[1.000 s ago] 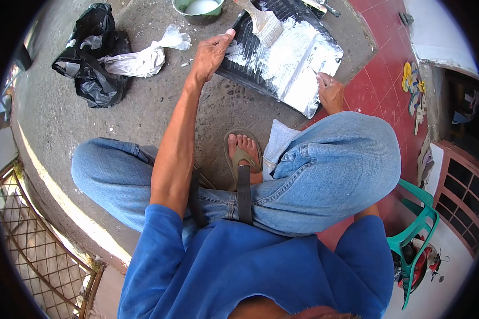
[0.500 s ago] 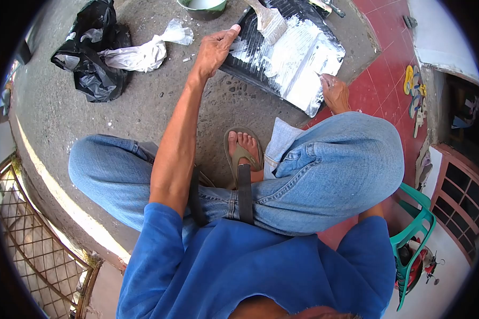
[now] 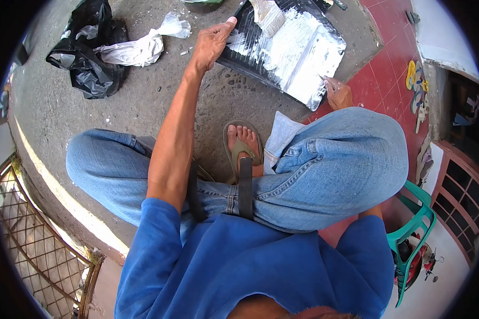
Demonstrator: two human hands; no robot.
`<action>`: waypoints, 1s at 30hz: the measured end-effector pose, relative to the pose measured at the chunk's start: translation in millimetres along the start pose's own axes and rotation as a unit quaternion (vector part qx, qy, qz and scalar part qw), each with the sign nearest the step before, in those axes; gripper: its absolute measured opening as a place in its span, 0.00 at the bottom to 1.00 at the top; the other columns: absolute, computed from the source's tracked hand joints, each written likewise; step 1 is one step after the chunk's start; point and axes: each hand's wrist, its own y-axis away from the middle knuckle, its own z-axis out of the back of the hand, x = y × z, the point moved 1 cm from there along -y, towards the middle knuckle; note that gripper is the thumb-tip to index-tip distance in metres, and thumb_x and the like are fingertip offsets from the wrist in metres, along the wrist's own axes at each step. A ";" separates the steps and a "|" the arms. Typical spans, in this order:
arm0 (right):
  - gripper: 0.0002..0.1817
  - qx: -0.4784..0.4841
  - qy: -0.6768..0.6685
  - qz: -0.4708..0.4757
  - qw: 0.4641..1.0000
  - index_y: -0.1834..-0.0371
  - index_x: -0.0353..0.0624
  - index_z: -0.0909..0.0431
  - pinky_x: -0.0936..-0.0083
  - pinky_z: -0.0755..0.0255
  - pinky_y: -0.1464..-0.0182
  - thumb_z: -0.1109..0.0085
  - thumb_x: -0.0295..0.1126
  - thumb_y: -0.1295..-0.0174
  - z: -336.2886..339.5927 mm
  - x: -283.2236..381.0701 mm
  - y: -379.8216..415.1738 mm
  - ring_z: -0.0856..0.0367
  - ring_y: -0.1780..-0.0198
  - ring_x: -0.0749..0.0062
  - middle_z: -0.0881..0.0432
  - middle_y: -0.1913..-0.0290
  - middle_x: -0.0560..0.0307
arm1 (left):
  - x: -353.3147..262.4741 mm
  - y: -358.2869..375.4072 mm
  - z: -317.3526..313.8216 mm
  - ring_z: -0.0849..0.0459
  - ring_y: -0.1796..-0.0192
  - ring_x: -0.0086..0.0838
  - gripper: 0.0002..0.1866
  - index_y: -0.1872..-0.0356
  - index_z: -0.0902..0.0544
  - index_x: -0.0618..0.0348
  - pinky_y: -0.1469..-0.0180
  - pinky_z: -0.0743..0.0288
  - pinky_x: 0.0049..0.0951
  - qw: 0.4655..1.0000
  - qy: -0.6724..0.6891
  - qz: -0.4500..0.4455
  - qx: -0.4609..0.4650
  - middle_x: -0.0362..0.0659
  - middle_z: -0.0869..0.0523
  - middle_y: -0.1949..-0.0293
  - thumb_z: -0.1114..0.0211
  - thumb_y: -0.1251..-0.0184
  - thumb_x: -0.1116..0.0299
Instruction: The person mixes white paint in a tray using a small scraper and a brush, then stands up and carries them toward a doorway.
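Note:
A black ribbed paint tray (image 3: 254, 70) lies tilted in view, much of its inside coated with white paint (image 3: 298, 50). My left hand (image 3: 212, 45) grips the tray's left edge, thumb on top of the rim. At the near right corner, my right hand (image 3: 338, 94) is closed on the edge, its fingers partly hidden by my knee and the rim. A wide paintbrush (image 3: 270, 20) with whitened bristles rests on the upper part of the tray; its handle runs out of the frame.
A black plastic bag (image 3: 93, 74) with a white cloth-like bundle (image 3: 138, 52) lies on the concrete at left. A green bowl (image 3: 202, 5) stands at the top. Flip-flops (image 3: 416, 87) sit on the red tiles (image 3: 375, 87). A green plastic chair (image 3: 410, 234) is at right.
The tray and brush have shifted slightly upward in view, and the bowl is more cut off. Both hands stay at the tray's edges; my right hand sits slightly further right.

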 end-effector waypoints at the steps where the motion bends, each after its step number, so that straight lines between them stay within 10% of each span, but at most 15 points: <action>1: 0.14 0.013 -0.004 -0.005 1.000 0.58 0.36 0.20 0.65 0.26 0.55 0.47 0.36 0.39 -2.9 1.6 10.0 0.19 0.57 0.49 0.18 0.59 0.41 | 1.4 0.0 -0.5 0.26 0.55 0.23 0.28 0.54 0.18 0.66 0.47 0.34 0.24 1.000 -0.001 -0.002 -0.004 0.40 0.18 0.60 0.38 0.38 0.46; 13: 0.14 0.146 -0.105 -0.152 0.972 0.59 0.34 0.20 0.70 0.25 0.64 0.45 0.34 0.41 -3.7 51.0 48.9 0.17 0.68 0.60 0.17 0.66 0.44 | -9.7 -3.8 -6.9 0.30 0.40 0.42 0.43 0.46 0.27 0.75 0.36 0.41 0.36 0.998 -0.041 0.053 -0.017 0.62 0.26 0.46 0.39 0.44 0.37; 18: 0.13 0.036 -0.173 -0.232 0.957 0.60 0.34 0.20 0.72 0.27 0.69 0.43 0.34 0.42 -9.0 42.6 23.6 0.19 0.73 0.68 0.17 0.71 0.47 | -24.2 5.2 -11.4 0.35 0.35 0.48 0.45 0.44 0.29 0.77 0.34 0.45 0.40 0.999 -0.029 0.041 0.012 0.65 0.31 0.41 0.41 0.43 0.37; 22: 0.12 -0.024 0.011 0.049 0.998 0.63 0.37 0.18 0.69 0.25 0.65 0.41 0.34 0.43 -18.8 23.6 37.3 0.17 0.69 0.59 0.16 0.68 0.44 | -18.5 2.5 -11.5 0.37 0.34 0.49 0.43 0.44 0.30 0.77 0.33 0.45 0.41 0.999 -0.014 0.040 0.003 0.66 0.32 0.40 0.42 0.41 0.39; 30: 0.12 0.007 -0.073 -0.002 0.997 0.61 0.37 0.18 0.70 0.26 0.57 0.44 0.34 0.41 9.5 21.1 -2.8 0.16 0.60 0.57 0.16 0.64 0.45 | -13.6 -1.8 -10.9 0.29 0.42 0.40 0.38 0.48 0.25 0.74 0.37 0.40 0.36 0.998 -0.042 0.034 0.018 0.59 0.23 0.48 0.42 0.39 0.41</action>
